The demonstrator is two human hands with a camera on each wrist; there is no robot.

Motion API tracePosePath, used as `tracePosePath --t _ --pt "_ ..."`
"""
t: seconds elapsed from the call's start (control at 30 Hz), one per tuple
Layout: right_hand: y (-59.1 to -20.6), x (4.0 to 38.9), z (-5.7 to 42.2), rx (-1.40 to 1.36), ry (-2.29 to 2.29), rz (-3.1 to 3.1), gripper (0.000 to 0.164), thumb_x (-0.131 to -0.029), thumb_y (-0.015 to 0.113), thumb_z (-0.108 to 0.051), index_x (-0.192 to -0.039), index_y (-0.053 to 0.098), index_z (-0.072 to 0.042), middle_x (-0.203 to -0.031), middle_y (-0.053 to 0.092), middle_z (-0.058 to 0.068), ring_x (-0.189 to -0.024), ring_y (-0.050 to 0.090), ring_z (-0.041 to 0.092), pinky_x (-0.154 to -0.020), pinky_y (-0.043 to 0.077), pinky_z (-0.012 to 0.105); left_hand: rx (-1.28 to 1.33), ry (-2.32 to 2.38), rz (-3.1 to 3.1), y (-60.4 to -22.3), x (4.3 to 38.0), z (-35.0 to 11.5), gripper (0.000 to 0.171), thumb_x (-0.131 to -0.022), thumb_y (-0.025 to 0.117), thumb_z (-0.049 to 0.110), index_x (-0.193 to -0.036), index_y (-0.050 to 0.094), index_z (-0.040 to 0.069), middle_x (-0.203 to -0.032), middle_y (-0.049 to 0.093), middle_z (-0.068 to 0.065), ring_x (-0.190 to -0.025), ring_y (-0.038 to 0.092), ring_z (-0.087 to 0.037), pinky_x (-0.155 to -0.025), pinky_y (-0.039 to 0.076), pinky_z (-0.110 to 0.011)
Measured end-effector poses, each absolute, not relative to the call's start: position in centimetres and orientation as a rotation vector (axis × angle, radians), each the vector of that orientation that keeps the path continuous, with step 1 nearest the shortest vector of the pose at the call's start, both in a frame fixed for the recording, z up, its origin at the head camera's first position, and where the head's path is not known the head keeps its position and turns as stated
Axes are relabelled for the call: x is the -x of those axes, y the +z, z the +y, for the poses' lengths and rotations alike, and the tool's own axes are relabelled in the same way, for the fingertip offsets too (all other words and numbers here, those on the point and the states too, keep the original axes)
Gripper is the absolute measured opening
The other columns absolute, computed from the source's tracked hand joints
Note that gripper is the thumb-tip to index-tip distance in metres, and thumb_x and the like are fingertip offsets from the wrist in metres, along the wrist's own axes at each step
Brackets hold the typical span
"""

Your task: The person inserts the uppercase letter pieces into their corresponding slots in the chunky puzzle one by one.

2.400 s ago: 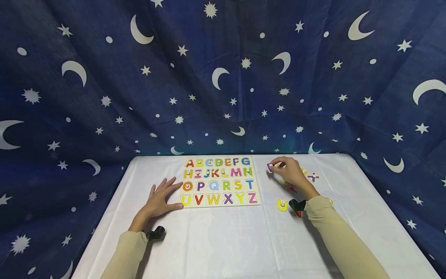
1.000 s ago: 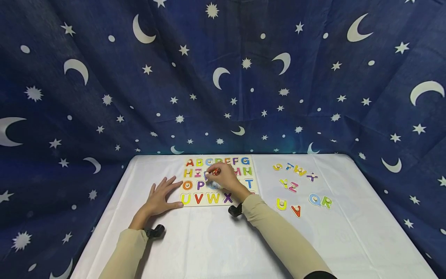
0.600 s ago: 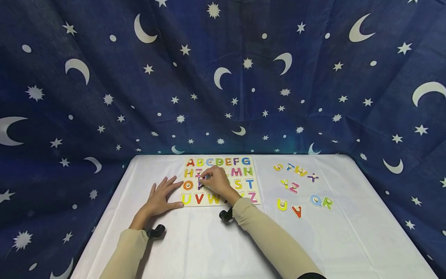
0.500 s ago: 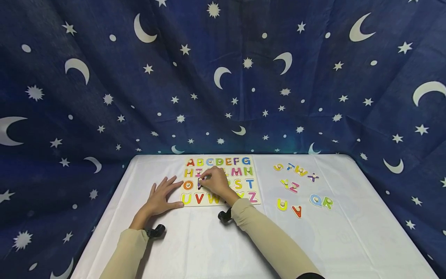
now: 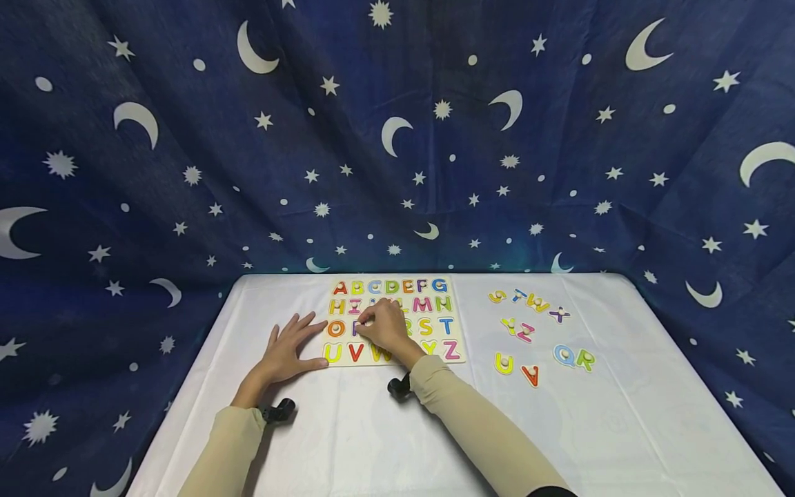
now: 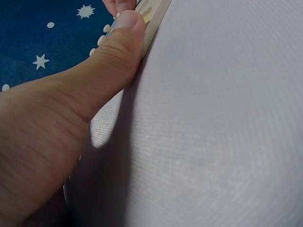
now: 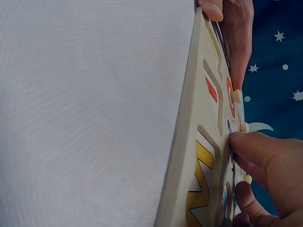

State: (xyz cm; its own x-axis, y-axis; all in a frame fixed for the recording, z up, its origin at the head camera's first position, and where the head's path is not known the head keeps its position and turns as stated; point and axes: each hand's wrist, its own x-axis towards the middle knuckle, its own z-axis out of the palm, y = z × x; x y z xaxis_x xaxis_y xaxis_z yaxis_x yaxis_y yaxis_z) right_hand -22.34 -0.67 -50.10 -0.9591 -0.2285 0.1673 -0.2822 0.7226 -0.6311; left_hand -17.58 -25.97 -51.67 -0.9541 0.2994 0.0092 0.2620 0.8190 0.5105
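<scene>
A pale alphabet puzzle board (image 5: pixel 435 317) lies on the white table. Knobbed letter pieces fill its upper rows, and an orange O piece (image 5: pixel 335 329) sits in the third row. My right hand (image 5: pixel 386 326) pinches the purple P piece (image 5: pixel 355 331) between thumb and finger, right at the P spot beside the O; the fingers cover much of it. In the right wrist view, a purple sliver (image 7: pixel 230 126) shows by the thumb tip. With fingers spread, my left hand (image 5: pixel 282 352) rests at the board's left edge, thumb (image 6: pixel 118 49) against the lower corner.
Right of the board lie loose knobbed letters: S (image 5: pixel 497 297), T (image 5: pixel 518 296), W (image 5: pixel 537 304), X (image 5: pixel 560 315), Y (image 5: pixel 508 326), Z (image 5: pixel 525 333), U (image 5: pixel 504 364), V (image 5: pixel 531 376), Q (image 5: pixel 564 355) and R (image 5: pixel 585 360). A dark star-and-moon cloth (image 5: pixel 348 207) hangs behind the table.
My right hand picked up the P piece from the loose letters, carried it left over the board and lowered it to the P spot. The left hand stays in place.
</scene>
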Motion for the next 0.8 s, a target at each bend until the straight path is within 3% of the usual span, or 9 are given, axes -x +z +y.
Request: tracePosePath --t 0.63,0.8 --pt "-50.4 22.41 -0.47 -0.47 1.053 -2.839 0.008 -0.082 0.088 -0.024 -0.082 0.081 -0.02 -0.086 0.067 -0.006 -0.088 0.052 0.016 -0.086 0.043 0.039 -0.452 0.797 2.923 -51.39 17.5 -25.81 0.089 -0.077 0.086 0.054 -0.152 0.052 0.02 -0.166 0.031 -0.018 -0.154 0.012 -0.048 -0.118 -0.005 -0.073" --pt "-50.09 22.74 -0.03 -0.579 1.077 -2.828 0.009 -0.084 0.086 -0.022 -0.089 0.081 -0.017 -0.086 0.071 -0.005 -0.086 0.055 0.015 -0.088 0.043 0.038 -0.453 0.797 2.926 -51.33 17.44 -25.83 0.089 -0.077 0.086 0.054 -0.152 0.052 0.02 -0.165 0.031 -0.018 -0.154 0.013 -0.048 -0.118 -0.005 -0.074"
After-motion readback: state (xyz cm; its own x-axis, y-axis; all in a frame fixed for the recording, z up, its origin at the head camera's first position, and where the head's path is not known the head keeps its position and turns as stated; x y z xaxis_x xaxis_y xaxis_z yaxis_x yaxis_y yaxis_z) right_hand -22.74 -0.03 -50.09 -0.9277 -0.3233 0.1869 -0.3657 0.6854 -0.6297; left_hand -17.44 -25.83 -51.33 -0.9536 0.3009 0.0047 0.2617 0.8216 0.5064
